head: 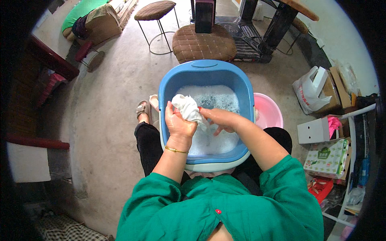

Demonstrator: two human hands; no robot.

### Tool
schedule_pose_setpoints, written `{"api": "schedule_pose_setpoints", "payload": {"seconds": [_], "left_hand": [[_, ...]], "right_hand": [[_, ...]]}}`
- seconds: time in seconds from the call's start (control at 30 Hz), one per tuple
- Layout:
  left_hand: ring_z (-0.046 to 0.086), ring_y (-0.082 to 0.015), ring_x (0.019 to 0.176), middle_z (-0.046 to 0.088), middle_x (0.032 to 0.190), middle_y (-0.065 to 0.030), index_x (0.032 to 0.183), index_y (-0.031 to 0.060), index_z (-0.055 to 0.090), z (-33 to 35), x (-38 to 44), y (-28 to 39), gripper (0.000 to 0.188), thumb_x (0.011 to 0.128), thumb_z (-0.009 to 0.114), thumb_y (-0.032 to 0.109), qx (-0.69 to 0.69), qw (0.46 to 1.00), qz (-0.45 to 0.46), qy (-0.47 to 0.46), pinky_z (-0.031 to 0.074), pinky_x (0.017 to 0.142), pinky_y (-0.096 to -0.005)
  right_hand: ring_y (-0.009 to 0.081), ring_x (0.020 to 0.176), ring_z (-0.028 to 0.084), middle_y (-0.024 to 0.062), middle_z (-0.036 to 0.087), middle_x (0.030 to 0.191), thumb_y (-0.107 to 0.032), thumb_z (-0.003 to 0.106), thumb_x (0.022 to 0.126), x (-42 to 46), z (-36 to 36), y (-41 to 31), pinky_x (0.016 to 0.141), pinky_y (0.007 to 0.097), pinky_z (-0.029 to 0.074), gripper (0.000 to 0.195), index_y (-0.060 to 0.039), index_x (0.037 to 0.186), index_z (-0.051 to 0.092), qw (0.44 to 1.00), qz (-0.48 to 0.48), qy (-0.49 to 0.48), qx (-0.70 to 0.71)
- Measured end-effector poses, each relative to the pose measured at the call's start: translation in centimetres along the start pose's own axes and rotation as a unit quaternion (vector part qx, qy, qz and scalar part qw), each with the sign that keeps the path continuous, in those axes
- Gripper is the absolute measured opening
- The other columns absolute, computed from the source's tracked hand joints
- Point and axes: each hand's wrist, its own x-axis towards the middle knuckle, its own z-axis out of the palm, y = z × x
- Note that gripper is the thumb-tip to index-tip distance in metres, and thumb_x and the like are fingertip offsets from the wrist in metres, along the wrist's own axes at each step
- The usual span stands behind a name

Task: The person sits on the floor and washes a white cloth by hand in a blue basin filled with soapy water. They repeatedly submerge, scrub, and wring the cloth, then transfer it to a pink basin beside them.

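A wet, bunched white cloth (187,109) is held above soapy water (215,99) in a blue plastic basin (206,73) with a pale outer rim at its lower edge. My left hand (179,122), with a gold-coloured bangle at the wrist, cups the cloth from the left and below. From the other side, my right hand (221,119) grips the cloth's edge between thumb and forefinger. Its other fingers hang loosely over the foam, and the cloth partly covers its fingertips. The lower end of the cloth trails toward the suds.
A pink basin (268,111) stands on the floor right of the blue one. Beyond are a brown padded stool (205,45) and another stool (155,12). Along the right lie a white plastic bag (310,90), boxes (325,158) and a metal rack (351,144). A person in green (83,12) is at far left.
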Motion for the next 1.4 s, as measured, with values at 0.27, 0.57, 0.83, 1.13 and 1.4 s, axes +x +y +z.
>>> {"api": "schedule_pose_setpoints", "payload": {"seconds": [0.27, 0.57, 0.83, 1.13, 1.4], "left_hand": [[0.055, -0.0252, 0.097, 0.058, 0.1, -0.0112, 0.104, 0.002, 0.051, -0.4, 0.5, -1.0, 0.04, 0.09, 0.035, 0.037, 0.136, 0.987, -0.016, 0.086, 0.041, 0.09, -0.0398], [0.052, -0.0259, 0.106, 0.053, 0.115, -0.0124, 0.121, 0.0045, 0.043, 0.5, -0.9, -3.2, 0.04, 0.093, 0.035, 0.032, 0.118, 0.981, -0.131, -0.082, 0.042, 0.092, -0.0443], [0.038, -0.0341, 0.124, 0.039, 0.133, -0.0201, 0.128, 0.0035, 0.037, 0.4, -1.2, -2.2, 0.056, 0.093, 0.029, 0.046, 0.121, 0.982, -0.115, -0.088, 0.027, 0.106, -0.0457], [0.037, -0.0324, 0.124, 0.038, 0.134, -0.0188, 0.132, 0.0, 0.033, 0.6, -1.0, -3.9, 0.056, 0.093, 0.028, 0.039, 0.171, 0.977, -0.101, -0.077, 0.03, 0.104, -0.0449], [0.008, -0.0427, 0.134, 0.009, 0.145, -0.026, 0.14, -0.0016, 0.006, 0.5, -1.1, -2.3, 0.086, 0.083, 0.019, 0.061, -0.105, 0.99, -0.082, 0.056, 0.005, 0.109, -0.0555]], "right_hand": [[0.0241, 0.071, 0.056, 0.0118, 0.057, 0.074, -0.018, 0.059, 0.078, -0.8, 1.1, -1.4, 0.064, 0.0337, 0.045, 0.018, -0.0001, 0.072, 0.058, 0.917, -0.329, 0.217, -0.055], [0.0352, 0.088, 0.054, 0.0157, 0.049, 0.092, -0.007, 0.057, 0.07, -1.3, 4.8, -2.5, 0.081, 0.0433, 0.041, 0.026, -0.0067, 0.096, 0.056, 0.757, -0.447, 0.312, -0.36], [0.0349, 0.122, 0.037, 0.0236, 0.04, 0.131, -0.022, 0.05, 0.082, 0.9, 8.2, -2.4, 0.103, 0.0484, 0.024, 0.042, -0.0054, 0.12, 0.051, 0.701, -0.608, 0.369, -0.049], [0.0392, 0.119, 0.04, 0.0231, 0.047, 0.124, -0.02, 0.049, 0.082, 0.5, 3.0, -1.9, 0.101, 0.0533, 0.026, 0.04, -0.0022, 0.118, 0.052, 0.703, -0.443, 0.405, -0.381], [0.0375, 0.086, 0.051, 0.0184, 0.051, 0.084, -0.011, 0.051, 0.077, -1.3, 8.3, -0.4, 0.083, 0.0469, 0.037, 0.025, 0.0005, 0.099, 0.05, 0.739, -0.481, 0.306, -0.357]]}}
